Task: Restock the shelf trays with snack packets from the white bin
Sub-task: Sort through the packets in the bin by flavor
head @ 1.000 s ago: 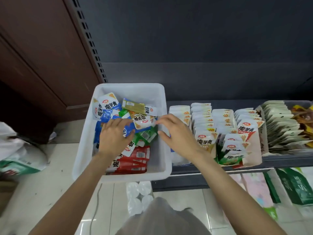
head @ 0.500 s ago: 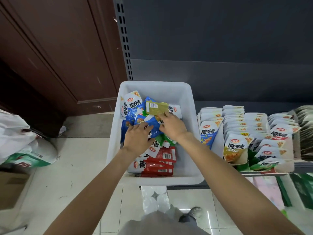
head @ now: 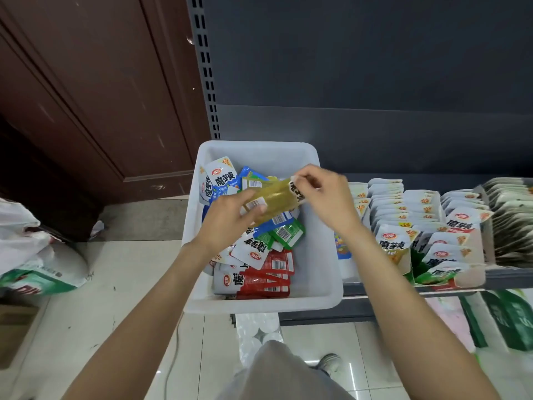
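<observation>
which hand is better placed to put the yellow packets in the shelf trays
Right. The right hand already grips the yellow packets at the end nearest the trays; the left hand holds the far end over the bin.

White snack packet (head: 220, 176) at the back left of the white bin (head: 323, 272) reads "魔芋爽" in black, with "20%" in yellow above. A shelf tray packet (head: 392, 244) shows the same "魔芋爽". Barcode digits are too small to read.

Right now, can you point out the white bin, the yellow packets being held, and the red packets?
white bin (head: 326, 269): head view, bare right inner wall.
yellow packets (head: 274, 197): head view, middle of the bundle between both hands.
red packets (head: 268, 280): head view, stack's top face.
</observation>
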The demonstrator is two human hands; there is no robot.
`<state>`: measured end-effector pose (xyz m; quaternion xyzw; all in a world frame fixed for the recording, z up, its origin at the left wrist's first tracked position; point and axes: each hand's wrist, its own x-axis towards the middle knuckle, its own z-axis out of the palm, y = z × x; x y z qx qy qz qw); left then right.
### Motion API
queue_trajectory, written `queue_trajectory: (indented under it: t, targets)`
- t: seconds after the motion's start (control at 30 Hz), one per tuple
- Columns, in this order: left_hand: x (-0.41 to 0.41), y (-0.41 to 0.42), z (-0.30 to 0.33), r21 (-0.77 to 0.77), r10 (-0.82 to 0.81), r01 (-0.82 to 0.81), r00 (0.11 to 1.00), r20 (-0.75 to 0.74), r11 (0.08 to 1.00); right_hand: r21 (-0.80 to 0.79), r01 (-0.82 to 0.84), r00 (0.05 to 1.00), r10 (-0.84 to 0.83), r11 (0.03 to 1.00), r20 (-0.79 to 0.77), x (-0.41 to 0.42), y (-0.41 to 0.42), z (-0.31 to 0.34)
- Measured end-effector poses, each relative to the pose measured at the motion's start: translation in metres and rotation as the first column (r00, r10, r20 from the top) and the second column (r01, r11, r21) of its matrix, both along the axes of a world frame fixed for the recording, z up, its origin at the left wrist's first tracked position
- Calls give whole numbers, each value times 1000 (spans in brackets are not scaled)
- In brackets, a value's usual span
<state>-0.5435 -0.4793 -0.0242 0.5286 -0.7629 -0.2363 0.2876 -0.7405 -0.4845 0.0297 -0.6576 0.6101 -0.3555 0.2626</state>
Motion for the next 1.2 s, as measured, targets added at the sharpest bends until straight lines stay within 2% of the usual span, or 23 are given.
queue_trajectory:
  t: [0.07, 0.2, 0.33, 0.4, 0.47, 0.53, 0.57, 0.6, 0.67, 0.7, 0.73, 0.8, 0.83, 0.9, 1.0, 1.03, 1.1, 1.17, 1.2]
  targets:
    - [-9, 5, 9, 156, -20, 42, 990, -138, 987, 111, 6, 992, -20, 994, 126, -18, 1, 13]
    - [-29, 21, 16, 352, -60, 160, 959, -279, 922, 132, 57, 993, -69, 990, 95, -61, 12, 20]
    - [-48, 31, 27, 401, -78, 251, 913, -400, 881, 182, 14, 970, -57, 983, 237, -96, 37, 24]
    - [-60, 36, 31, 403, -134, 324, 892, -433, 856, 201, -4, 976, -40, 980, 215, -116, 48, 24]
    - [-76, 38, 32, 372, -176, 331, 903, -392, 867, 186, 4, 989, -32, 982, 145, -135, 57, 23]
    - [-93, 40, 31, 208, -196, 261, 938, -286, 943, 98, 82, 996, -83, 992, 13, -151, 66, 20]
    - [-101, 41, 29, 47, -202, 218, 953, -224, 975, 43, 123, 992, -121, 992, -39, -158, 70, 19]
    - [-109, 41, 27, -153, -218, 194, 963, -158, 969, 10, 163, 986, -163, 987, -35, -162, 75, 19]
    - [-127, 41, 23, -516, -273, 222, 962, -23, 827, 80, 242, 952, -253, 967, 171, -167, 83, 23]
    - [-136, 43, 21, -628, -309, 252, 951, 19, 736, 181, 252, 908, -297, 951, 295, -171, 86, 25]
    - [-144, 45, 18, -691, -346, 283, 937, 51, 665, 272, 232, 863, -327, 934, 385, -177, 89, 26]
    - [-161, 50, 13, -736, -380, 334, 918, 113, 589, 325, 177, 859, -307, 929, 409, -192, 93, 23]
    - [-167, 52, 10, -724, -382, 368, 911, 154, 584, 307, 167, 884, -280, 937, 374, -200, 95, 20]
    - [-179, 55, 3, -632, -383, 452, 888, 254, 630, 236, 163, 912, -238, 958, 335, -213, 97, 18]
    - [-187, 56, 0, -323, -430, 553, 819, 380, 768, 114, 201, 929, -226, 973, 294, -227, 95, 16]
    - [-190, 57, 4, -188, -479, 556, 811, 335, 810, 79, 211, 934, -225, 974, 276, -230, 94, 16]
    - [-197, 59, 17, 42, -509, 507, 858, 65, 861, -6, 194, 963, -190, 981, 194, -234, 90, 15]
    - [-208, 57, 24, 144, -379, 417, 896, -233, 897, -91, 132, 989, -124, 987, 87, -235, 87, 15]
    - [-214, 53, 24, 153, -310, 364, 905, -291, 919, -129, 83, 996, -81, 988, 21, -234, 85, 16]
